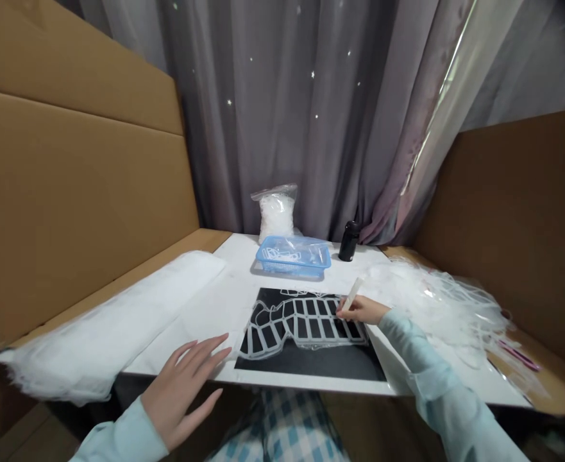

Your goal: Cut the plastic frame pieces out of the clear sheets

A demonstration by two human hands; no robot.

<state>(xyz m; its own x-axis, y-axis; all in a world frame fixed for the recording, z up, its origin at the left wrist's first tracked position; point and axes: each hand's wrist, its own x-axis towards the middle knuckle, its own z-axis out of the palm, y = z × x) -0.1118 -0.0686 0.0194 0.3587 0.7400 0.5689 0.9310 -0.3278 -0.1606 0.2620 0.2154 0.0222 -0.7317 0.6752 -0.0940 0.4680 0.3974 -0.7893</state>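
Observation:
My right hand grips a slim white pen-like tool, tilted up; its tip is hidden by my fingers, so its exact kind is unclear. Beneath that hand lies a pale, translucent lattice of joined rectangular frames, whose left part bends out of line with the rest. It rests on a black mat. My left hand is open, fingers spread, over the table's front edge and left of the mat. It holds nothing.
A blue plastic basket with white frame pieces stands behind the mat, before a clear bag of white material. A black bottle is at the back right. White sheets lie left; tangled translucent scraps are heaped right. Cardboard walls flank the table.

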